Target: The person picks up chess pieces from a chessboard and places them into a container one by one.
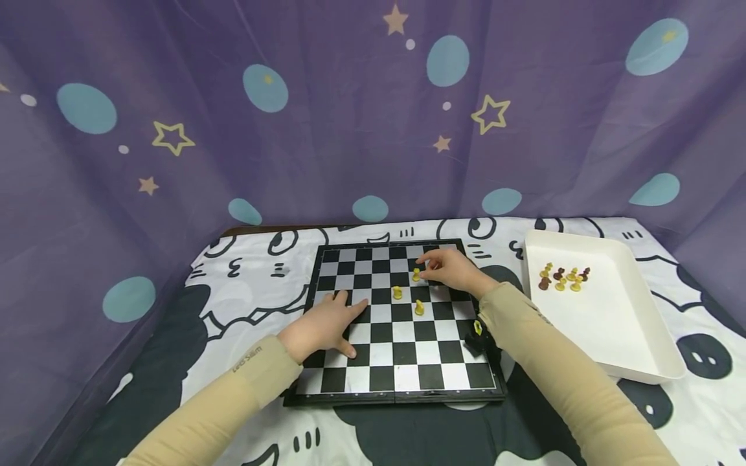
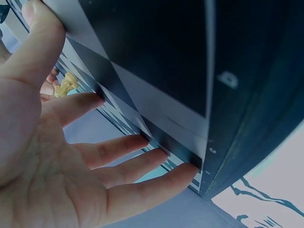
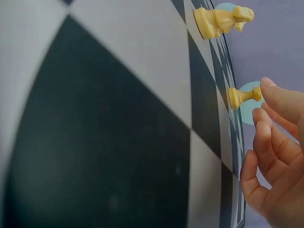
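Observation:
A black-and-white chessboard (image 1: 381,354) lies flat. My left hand (image 1: 326,323) rests on its left side, fingers spread, fingertips touching the squares. My right hand (image 1: 451,268) is over the far right part of the board. Its thumb and bent index finger are on either side of the top of a yellow pawn (image 3: 243,97), with a gap between the fingertips. The pawn stands upright on the board. Nearer me stand a yellow knight (image 1: 419,307) and another small yellow chess piece (image 1: 397,292). In the left wrist view, a yellow piece (image 2: 66,84) shows behind the thumb.
A white tray (image 1: 635,310) at the right holds several yellow and brown chess pieces (image 1: 561,285). A small black object (image 1: 474,343) with a yellow mark is by the right cuff. A patterned cloth covers the table; a purple curtain (image 1: 350,129) hangs behind.

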A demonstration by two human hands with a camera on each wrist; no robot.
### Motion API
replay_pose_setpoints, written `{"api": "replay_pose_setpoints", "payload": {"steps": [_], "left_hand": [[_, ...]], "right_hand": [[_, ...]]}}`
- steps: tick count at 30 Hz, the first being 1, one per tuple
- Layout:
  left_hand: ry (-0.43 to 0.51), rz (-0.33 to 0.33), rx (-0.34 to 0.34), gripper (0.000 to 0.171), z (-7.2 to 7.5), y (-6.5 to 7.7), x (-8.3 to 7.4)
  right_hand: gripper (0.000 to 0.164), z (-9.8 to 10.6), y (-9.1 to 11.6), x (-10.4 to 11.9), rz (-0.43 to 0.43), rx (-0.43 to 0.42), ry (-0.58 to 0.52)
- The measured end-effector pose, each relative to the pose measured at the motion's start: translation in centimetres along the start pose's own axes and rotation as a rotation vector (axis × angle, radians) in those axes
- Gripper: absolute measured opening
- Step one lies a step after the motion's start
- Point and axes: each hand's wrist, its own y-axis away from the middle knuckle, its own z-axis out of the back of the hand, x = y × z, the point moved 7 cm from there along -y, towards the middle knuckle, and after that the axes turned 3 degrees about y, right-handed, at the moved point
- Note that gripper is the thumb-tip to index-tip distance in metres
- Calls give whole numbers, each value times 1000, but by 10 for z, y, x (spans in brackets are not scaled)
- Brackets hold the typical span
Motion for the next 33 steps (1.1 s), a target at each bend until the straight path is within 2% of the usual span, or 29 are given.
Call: {"api": "replay_pose_setpoints", "payload": {"steps": [12,23,33], "left_hand": [[-1,9,12,95,0,0,0],[-3,-1,7,95,0,2,-1],[-8,10,5,96,-2,0,0]], "right_hand": [[35,-5,-5,2,-34,34,2],[28,-5,-6,8,-5,36,68],[22,-5,-7,11,21,36,65]]}}
